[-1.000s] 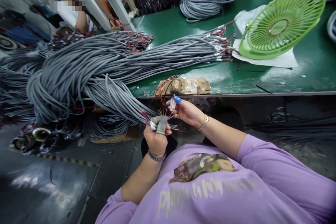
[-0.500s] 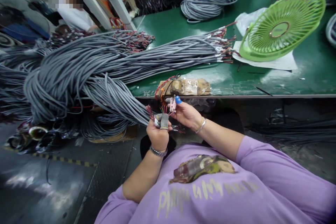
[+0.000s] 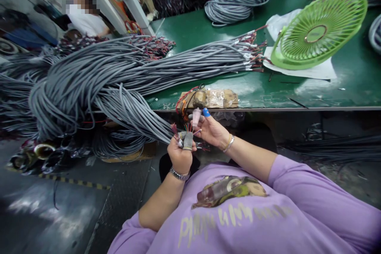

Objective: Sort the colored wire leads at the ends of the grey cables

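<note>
At the far left, a dark floor (image 3: 44,214) is seen lying open, crossed by a strip of yellow-and-black tape (image 3: 77,183). Above it, a thick bundle of grey sheathed cables (image 3: 89,83) is draped over the left end of a green-topped workbench (image 3: 190,27) and sags past its edge towards the floor. Behind the bundle, a person in a white top (image 3: 86,22) is seated.

Below the bench's front edge, in the free space above the lap, the left hand (image 3: 179,156) is closed tight around a grey cable end with bared coloured wires (image 3: 186,129), which fan upward from the fist. Just beside it, the right hand (image 3: 212,130) is held with a small pale pink plastic piece (image 3: 196,115) pinched between the thumb and a forefinger capped by a blue fingertip cover (image 3: 206,112), close above the wires. A brown tape-wrapped block (image 3: 210,97) is set at the very lip of the bench, directly beyond both hands.

Further right, a coil of grey cable (image 3: 236,2) is laid at the back. Bare green surface is left open between the block and a round green plastic fan grille (image 3: 318,27), which is tilted on a white sheet (image 3: 312,72).

Pale lettering is printed across the lilac shirt (image 3: 297,214), but it cannot be read from this angle.
</note>
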Available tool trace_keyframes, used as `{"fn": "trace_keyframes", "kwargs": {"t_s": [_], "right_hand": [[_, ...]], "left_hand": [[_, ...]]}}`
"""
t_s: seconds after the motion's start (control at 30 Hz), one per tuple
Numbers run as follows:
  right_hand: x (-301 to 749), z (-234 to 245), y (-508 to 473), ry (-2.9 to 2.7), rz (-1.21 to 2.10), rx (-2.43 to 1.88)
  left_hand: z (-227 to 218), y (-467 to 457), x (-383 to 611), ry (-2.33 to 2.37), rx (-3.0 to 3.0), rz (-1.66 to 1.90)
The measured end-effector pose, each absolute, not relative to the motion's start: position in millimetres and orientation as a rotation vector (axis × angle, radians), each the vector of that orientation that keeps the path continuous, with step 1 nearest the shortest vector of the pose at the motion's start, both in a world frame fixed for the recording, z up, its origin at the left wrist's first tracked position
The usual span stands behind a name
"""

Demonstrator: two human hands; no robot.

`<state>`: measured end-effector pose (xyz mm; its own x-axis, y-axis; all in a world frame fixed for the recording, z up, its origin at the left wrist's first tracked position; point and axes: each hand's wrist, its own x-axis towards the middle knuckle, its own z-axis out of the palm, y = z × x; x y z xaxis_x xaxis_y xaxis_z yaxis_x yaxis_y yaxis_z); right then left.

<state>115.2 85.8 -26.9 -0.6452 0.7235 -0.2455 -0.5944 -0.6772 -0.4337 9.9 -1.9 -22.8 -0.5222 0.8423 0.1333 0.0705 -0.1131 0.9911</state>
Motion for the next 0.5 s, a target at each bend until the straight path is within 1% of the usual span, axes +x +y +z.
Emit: {"fn": "trace_keyframes", "kwargs": {"t_s": [0.13, 0.23, 0.5], "right_hand": [[131, -30, 86, -0.65, 2.429, -0.614], [140, -29, 84, -0.901, 2.457, -0.645], [141, -23, 80, -1.275, 2.166, -0.713]], "left_hand": [[-24, -11, 5, 1.56, 0.997, 1.663], [-28, -16, 0, 1.554, 1.017, 1.62], [-33, -18, -4, 1.531, 1.1, 1.454]]}}
